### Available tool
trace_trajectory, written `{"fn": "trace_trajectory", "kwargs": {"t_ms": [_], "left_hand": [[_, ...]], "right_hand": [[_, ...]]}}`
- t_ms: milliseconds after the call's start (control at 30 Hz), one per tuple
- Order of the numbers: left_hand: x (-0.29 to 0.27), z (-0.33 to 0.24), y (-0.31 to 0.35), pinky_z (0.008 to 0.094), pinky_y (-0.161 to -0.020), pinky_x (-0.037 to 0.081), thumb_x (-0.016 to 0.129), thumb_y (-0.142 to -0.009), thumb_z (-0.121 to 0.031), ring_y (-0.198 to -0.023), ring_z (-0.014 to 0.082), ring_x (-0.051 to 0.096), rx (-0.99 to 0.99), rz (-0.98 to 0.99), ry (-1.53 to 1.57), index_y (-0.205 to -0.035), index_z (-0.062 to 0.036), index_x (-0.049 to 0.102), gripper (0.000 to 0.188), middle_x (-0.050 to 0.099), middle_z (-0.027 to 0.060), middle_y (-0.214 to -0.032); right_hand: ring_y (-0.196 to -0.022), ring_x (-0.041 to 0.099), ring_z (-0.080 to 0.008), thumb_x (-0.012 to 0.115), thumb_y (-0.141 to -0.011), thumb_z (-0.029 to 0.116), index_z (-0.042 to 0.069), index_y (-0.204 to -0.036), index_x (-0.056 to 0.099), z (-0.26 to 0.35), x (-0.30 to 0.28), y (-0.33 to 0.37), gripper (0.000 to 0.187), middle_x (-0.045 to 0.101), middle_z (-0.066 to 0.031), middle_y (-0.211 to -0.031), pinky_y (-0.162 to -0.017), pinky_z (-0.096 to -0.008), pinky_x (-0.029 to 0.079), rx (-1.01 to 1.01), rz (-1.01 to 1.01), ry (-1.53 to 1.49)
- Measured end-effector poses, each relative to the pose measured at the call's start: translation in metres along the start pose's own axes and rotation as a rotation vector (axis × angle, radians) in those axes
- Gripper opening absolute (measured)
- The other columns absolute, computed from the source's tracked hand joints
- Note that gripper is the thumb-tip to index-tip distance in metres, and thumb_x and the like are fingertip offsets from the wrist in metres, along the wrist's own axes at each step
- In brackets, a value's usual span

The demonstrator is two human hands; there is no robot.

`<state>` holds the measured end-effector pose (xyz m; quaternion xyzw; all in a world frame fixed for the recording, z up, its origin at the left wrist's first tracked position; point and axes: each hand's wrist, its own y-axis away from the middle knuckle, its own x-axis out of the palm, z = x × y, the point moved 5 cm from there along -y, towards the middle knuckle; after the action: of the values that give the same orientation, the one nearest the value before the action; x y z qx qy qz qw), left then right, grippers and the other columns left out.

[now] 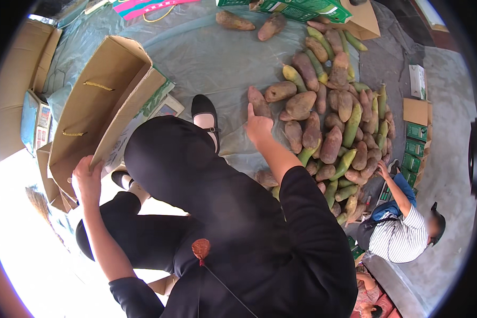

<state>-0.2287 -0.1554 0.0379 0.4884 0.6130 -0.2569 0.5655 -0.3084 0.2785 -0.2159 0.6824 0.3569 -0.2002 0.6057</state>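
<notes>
My left hand is closed on the near edge of a tall, open cardboard gift box with yellow rope handles, tilted beside my leg. Out to the front right, my right hand is at the near end of a reddish-brown root vegetable; one digit lies along its left side and the others curl out of sight. That root is at the left edge of a large heap of root vegetables, some brownish-purple, some long and green.
Two more roots lie farther off on the plastic sheet. Green boxes and a pink bag stand at the back. At right, a person in a striped shirt reaches to the heap near green cartons.
</notes>
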Motion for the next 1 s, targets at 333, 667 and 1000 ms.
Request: {"fn": "trace_trajectory", "kwargs": {"t_ms": [333,667,1000], "left_hand": [[-0.003,-0.008,0.001,0.0362,-0.068,0.046,0.064,-0.076,-0.012,-0.075,0.0308,0.062,0.009,-0.007,0.028,-0.089,-0.0013,0.065,0.017,0.063,0.0141,-0.082],[-0.002,-0.005,0.002,0.0375,-0.068,0.046,0.064,-0.076,-0.012,-0.075,0.0328,0.06,0.047,-0.012,0.027,-0.088,-0.0009,0.064,0.016,0.062,0.0149,-0.081],[-0.001,-0.005,0.001,0.0376,-0.068,0.046,0.064,-0.077,-0.013,-0.075,0.032,0.061,0.031,-0.013,0.028,-0.088,-0.0007,0.063,0.017,0.062,0.0146,-0.08]], "right_hand": [[-0.087,0.067,-0.0235,0.056,-0.086,0.044,0.023,-0.149,0.0,-0.009,0.008,-0.008,0.087,0.067,-0.0047,-0.104,-0.063,-0.0431,0.047,0.078,0.185,-0.101],[-0.099,0.063,-0.0279,0.054,-0.088,0.043,0.02,-0.149,0.003,-0.007,0.011,0.011,0.082,0.064,-0.0113,-0.112,-0.083,-0.04,0.048,-0.056,0.187,-0.132],[-0.08,0.064,-0.0216,0.061,-0.086,0.021,0.009,-0.123,0.055,-0.027,0.028,0.006,0.038,0.067,-0.0058,-0.093,-0.069,-0.0343,0.05,-0.043,-0.251,-0.835]]}}
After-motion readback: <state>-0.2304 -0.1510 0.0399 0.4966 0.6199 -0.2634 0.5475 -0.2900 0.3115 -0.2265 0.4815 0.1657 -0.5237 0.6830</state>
